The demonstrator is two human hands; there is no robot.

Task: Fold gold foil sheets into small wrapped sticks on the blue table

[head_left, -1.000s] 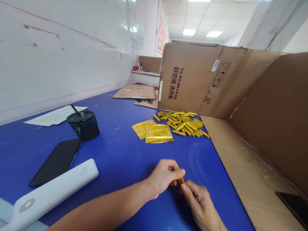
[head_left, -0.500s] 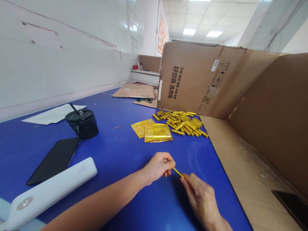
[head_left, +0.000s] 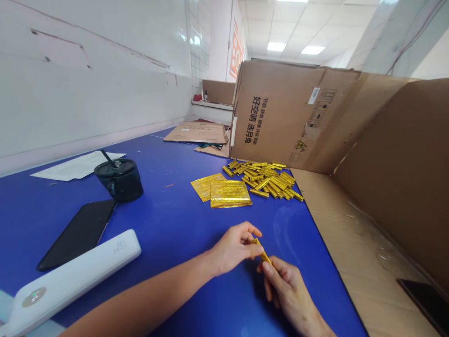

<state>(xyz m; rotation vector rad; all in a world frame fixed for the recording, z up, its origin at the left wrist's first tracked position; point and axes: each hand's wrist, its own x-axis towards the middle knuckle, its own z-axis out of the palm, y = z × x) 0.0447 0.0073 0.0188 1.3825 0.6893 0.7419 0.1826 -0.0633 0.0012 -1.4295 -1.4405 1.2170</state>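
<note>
A narrow strip of folded gold foil paper [head_left: 265, 257] spans the gap between my two hands, low over the blue table. My left hand [head_left: 235, 247] pinches its upper end between thumb and fingers. Its lower end is gripped by my right hand [head_left: 286, 283], thumb on top. Beyond the hands lie flat gold foil sheets [head_left: 230, 194], one stack overlapping another. To their right is a heap of rolled gold foil pieces [head_left: 268, 180].
A large cardboard box [head_left: 280, 112] stands behind the heap, its flap running down the right side. At left are a dark lidded mug [head_left: 119, 180], a black phone [head_left: 79, 234], a long white device [head_left: 77, 281] and white paper [head_left: 77, 166]. Flat cardboard [head_left: 196, 132] lies farther back.
The foil strip has turned so that more of its broad face shows. My left hand has shifted slightly right, its index finger lifted, and the right hand's fingers have re-curled around the lower end.
</note>
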